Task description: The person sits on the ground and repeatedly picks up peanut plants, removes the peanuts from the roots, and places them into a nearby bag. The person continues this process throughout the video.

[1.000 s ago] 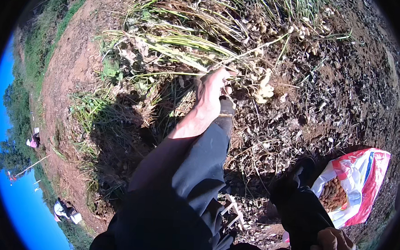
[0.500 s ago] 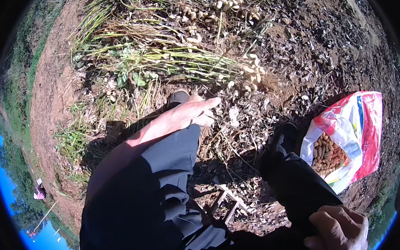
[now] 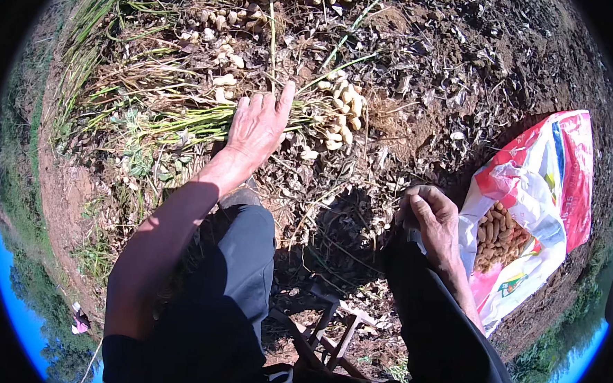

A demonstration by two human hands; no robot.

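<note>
Fingers (image 3: 284, 99) of the left hand (image 3: 258, 126) reach toward the top of my view, back of the hand facing me, with the forefinger angled a little away from the others, which lie close together. They stand over the bundled peanut stems (image 3: 185, 128), overlapping the root end in my line of sight; the palm is hidden, so I cannot tell how far they are parted from the thumb or whether they grip any stalk. Just right of that hand I see the peanut cluster (image 3: 345, 110), pale pods bunched at the end of the bundle, apart from the fingertips. One thin upright stalk (image 3: 273, 40) runs down to the fingers from the upper edge. The right hand (image 3: 435, 222) hangs over the lower part of the right trouser leg (image 3: 428, 309), its fingers curled in and the thumb lying near the forefinger, a narrow shape at most; I cannot make out anything between the tips. Close beside it, on its right, leans the pink and white sack (image 3: 576, 181), its mouth folded back to show the loose peanuts (image 3: 502, 236). More pods (image 3: 239, 18) lie farther up, among other plants. Below the left hand I find the left shoe (image 3: 240, 198) and the left trouser leg (image 3: 244, 251); between the legs stands a wooden frame (image 3: 344, 339), and dry leaf litter (image 3: 363, 177) covers the sunlit ground. Far off at lower left, I pick out a small pink-clad figure (image 3: 80, 322).
</note>
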